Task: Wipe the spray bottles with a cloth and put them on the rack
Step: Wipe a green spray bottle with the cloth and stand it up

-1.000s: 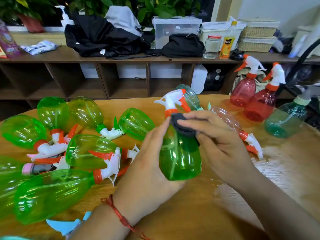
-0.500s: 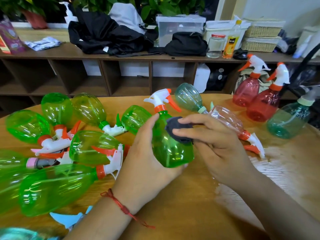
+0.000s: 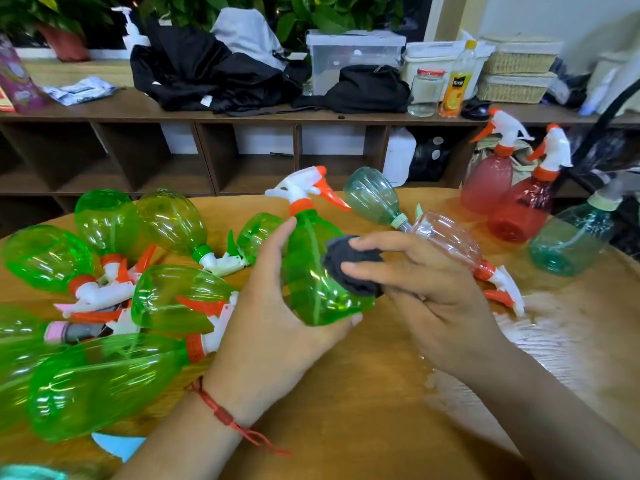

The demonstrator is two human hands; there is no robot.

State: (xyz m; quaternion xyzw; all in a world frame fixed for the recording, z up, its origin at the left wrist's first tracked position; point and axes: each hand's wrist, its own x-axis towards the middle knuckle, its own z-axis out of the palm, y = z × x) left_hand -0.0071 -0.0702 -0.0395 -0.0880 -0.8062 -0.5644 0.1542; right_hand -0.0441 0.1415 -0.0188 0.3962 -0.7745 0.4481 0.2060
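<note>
Left hand point(image 3: 273, 317): the fingers are curled round the green spray bottle point(image 3: 311, 282), which is held upright over the bench point(image 3: 346, 410) in the middle of the frame.
Cloth point(image 3: 349, 265): a dark wad is pressed on the bottle's right side.
Right hand point(image 3: 426, 296): the cloth is gripped by the fingers.
Good wiping: the bottle should be turned bit by bit so every side gets rubbed. A firm grip is needed, as the plastic looks slippery.
Lying bottles point(image 3: 45, 258): a green heap is seen at the left, with nothing seen inside.
Jar point(image 3: 424, 95): it is on the shelf, upper right, and what is inside cannot be told.
Red bottles point(image 3: 485, 181): they are stood upright at the right and look empty.
</note>
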